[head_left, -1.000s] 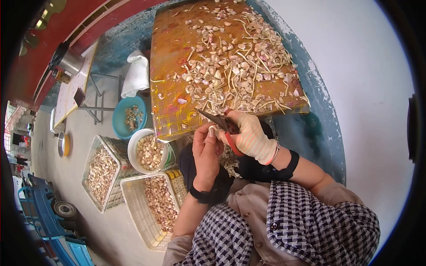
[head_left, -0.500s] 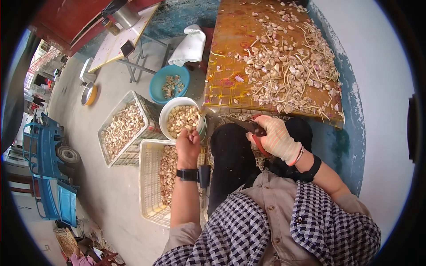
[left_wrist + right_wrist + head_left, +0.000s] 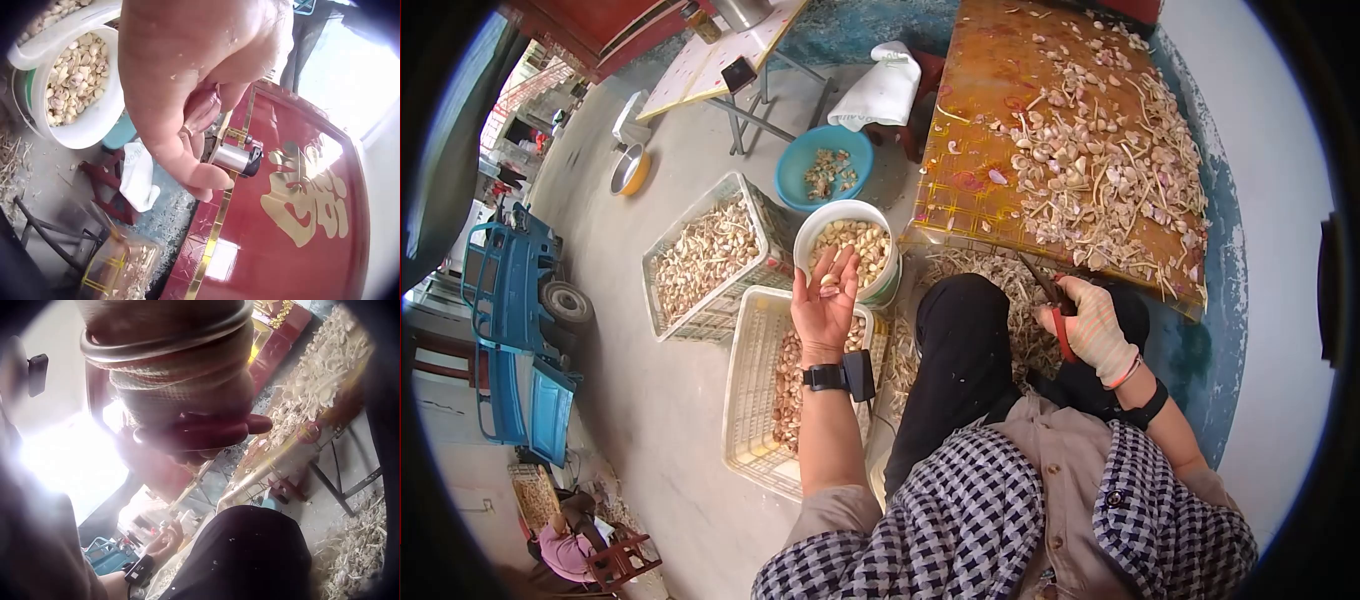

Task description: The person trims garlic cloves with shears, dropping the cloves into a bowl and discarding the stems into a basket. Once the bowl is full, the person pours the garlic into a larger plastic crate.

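Note:
Palm up, the left hand (image 3: 824, 312) holds garlic cloves (image 3: 830, 286) in its cupped fingers, at the near rim of a white bucket (image 3: 802, 238) with pale cloves inside. In the left wrist view the fingers of the left hand (image 3: 181, 94) curl around a purplish clove (image 3: 201, 111). The gloved right hand (image 3: 1098, 332) grips red-handled scissors (image 3: 1063, 334) above the right knee, blades pointing to the table's near edge. In the right wrist view the right hand (image 3: 187, 403) has its fingers around the red handle (image 3: 194, 435).
A table (image 3: 972, 120) bears scattered garlic and stalks. Two plastic crates (image 3: 745, 440) of garlic and a blue basin (image 3: 795, 168) stand on the floor left of the knees. Garlic stalks lie around the knees. A side table (image 3: 700, 70) and a blue vehicle (image 3: 510, 310) are farther off.
The left hand has left the right hand and scissors, moved over to the bucket and turned palm up with cloves showing. The right hand keeps the scissors. The view has shifted left.

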A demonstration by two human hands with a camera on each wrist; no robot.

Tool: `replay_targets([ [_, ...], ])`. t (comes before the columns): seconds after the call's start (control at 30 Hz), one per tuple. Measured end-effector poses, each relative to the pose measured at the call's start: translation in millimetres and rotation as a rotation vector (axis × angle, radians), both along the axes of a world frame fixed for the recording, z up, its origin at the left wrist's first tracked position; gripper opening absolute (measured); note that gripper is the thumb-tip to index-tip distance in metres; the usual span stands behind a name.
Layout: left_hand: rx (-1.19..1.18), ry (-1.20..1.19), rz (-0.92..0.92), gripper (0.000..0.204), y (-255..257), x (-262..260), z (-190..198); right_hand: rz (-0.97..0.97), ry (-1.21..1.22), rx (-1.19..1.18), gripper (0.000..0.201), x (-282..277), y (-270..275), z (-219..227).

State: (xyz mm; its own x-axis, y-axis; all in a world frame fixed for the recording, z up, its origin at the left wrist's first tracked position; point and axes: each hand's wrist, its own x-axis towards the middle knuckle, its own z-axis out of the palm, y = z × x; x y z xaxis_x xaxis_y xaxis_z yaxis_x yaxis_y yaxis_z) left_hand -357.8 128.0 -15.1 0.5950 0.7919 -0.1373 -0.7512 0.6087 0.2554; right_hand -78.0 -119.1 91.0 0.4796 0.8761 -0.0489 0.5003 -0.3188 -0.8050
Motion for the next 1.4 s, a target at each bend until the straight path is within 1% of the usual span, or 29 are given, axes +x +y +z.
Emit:
replay_targets([
  [0.03, 0.047, -0.019, -0.02, 0.065, -6.5, 1.1, 10.0, -0.01, 0.0, -0.017, 0.038, -0.3, -0.1, 2.2],
  [0.1, 0.064, -0.028, -0.022, 0.063, -15.4, -2.4, 17.8, 0.008, 0.003, 0.006, 0.037, -1.1, -1.4, 6.3],
  [0.17, 0.143, -0.031, -0.072, 0.061, -22.0, -6.3, 21.7, 0.015, 0.066, -0.06, 0.036, -1.1, -4.1, 10.9],
  [0.2, 0.046, -0.074, -0.073, 0.062, -26.7, -7.5, 27.8, 0.011, 0.07, -0.057, 0.036, -0.6, -5.6, 8.9],
  [0.23, 0.047, -0.07, -0.078, 0.062, -29.3, -9.4, 27.3, 0.008, 0.053, -0.045, 0.036, 0.4, -7.6, 5.2],
  [0.3, 0.044, 0.154, -0.014, 0.061, -32.5, -15.9, 21.2, 0.002, 0.04, -0.032, 0.035, 1.0, -12.0, 1.7],
  [0.33, 0.032, 0.182, -0.04, 0.051, -32.2, -21.7, 13.3, -0.009, 0.094, -0.052, 0.035, 1.3, -13.5, 1.1],
  [0.37, 0.033, 0.183, -0.043, 0.051, -30.0, -28.3, -0.6, -0.02, 0.148, -0.071, 0.035, 2.0, -15.1, 0.9],
  [0.43, -0.028, 0.319, -0.098, 0.044, -27.7, -29.3, -13.0, -0.028, 0.137, -0.083, 0.035, 1.5, -18.8, 2.5],
  [0.47, -0.07, 0.471, -0.077, 0.039, -28.4, -27.1, -20.8, -0.031, 0.126, -0.095, 0.035, 2.1, -20.7, 3.3],
  [0.57, -0.095, 0.459, -0.087, 0.037, -13.2, -22.1, -31.2, -0.044, 0.112, -0.089, 0.037, 4.9, -25.7, -0.3],
  [0.6, -0.138, 0.569, -0.047, 0.035, -16.9, -11.3, -16.9, -0.051, 0.113, -0.089, 0.037, 5.6, -25.7, -2.6],
  [0.63, -0.137, 0.57, -0.053, 0.035, -12.4, -8.9, -17.3, -0.053, 0.131, -0.096, 0.038, 6.7, -25.4, -5.2],
  [0.7, -0.028, 0.413, -0.167, 0.036, -3.1, -0.9, -19.0, -0.074, 0.148, -0.105, 0.038, 7.7, -25.5, -3.5],
  [0.73, 0.032, 0.514, -0.161, 0.042, -13.1, 15.6, 0.1, -0.053, 0.082, -0.09, 0.034, 4.2, -21.8, 3.0],
  [0.77, 0.115, 0.523, -0.224, 0.047, -22.5, 27.8, 15.5, -0.035, 0.013, -0.077, 0.03, 1.4, -18.2, 11.1],
  [0.8, 0.136, 0.49, -0.266, 0.047, -33.5, 38.8, 25.0, 0.004, -0.036, -0.101, 0.032, -1.8, -15.1, 21.6],
  [0.83, 0.159, 0.456, -0.303, 0.048, -45.5, 49.7, 35.3, 0.044, -0.088, -0.094, 0.039, -3.7, -14.1, 21.7],
  [0.9, 0.22, 0.53, -0.292, 0.051, -76.4, 71.0, 62.2, 0.08, -0.221, -0.09, 0.048, -10.7, -11.1, 25.3],
  [0.93, 0.277, 0.559, -0.261, 0.052, -90.0, 78.9, 72.5, 0.119, -0.263, -0.159, 0.055, -11.7, -10.5, 29.1],
  [0.97, 0.332, 0.586, -0.232, 0.053, -103.4, 87.0, 82.7, 0.104, -0.266, -0.168, 0.055, -14.5, -11.3, 30.0],
  [1.0, 0.331, 0.642, -0.194, 0.053, -115.7, 95.5, 93.6, 0.126, -0.33, -0.158, 0.055, -17.1, -11.7, 29.7],
  [1.03, 0.332, 0.635, -0.206, 0.053, -124.0, 99.8, 98.7, 0.151, -0.393, -0.146, 0.055, -18.6, -12.9, 29.7],
  [1.1, 0.365, 0.699, -0.192, 0.052, -136.8, 102.5, 106.8, 0.164, -0.389, -0.172, 0.054, -19.6, -17.3, 31.1],
  [1.17, 0.357, 0.665, -0.233, 0.052, -147.1, 103.9, 115.2, 0.186, -0.392, -0.186, 0.053, -20.6, -21.7, 29.9],
  [1.23, 0.333, 0.683, -0.185, 0.053, -152.6, 105.2, 115.4, 0.175, -0.41, -0.155, 0.052, -21.4, -26.8, 26.2],
  [1.27, 0.391, 0.686, -0.166, 0.052, -155.1, 105.9, 114.9, 0.187, -0.375, -0.181, 0.051, -21.6, -28.4, 26.5],
  [1.3, 0.394, 0.687, -0.167, 0.052, -156.8, 106.0, 114.2, 0.2, -0.34, -0.208, 0.05, -22.0, -30.0, 27.1],
  [1.4, 0.426, 0.714, -0.163, 0.047, -160.1, 104.8, 115.2, 0.194, -0.308, -0.179, 0.046, -24.1, -35.9, 21.1],
])
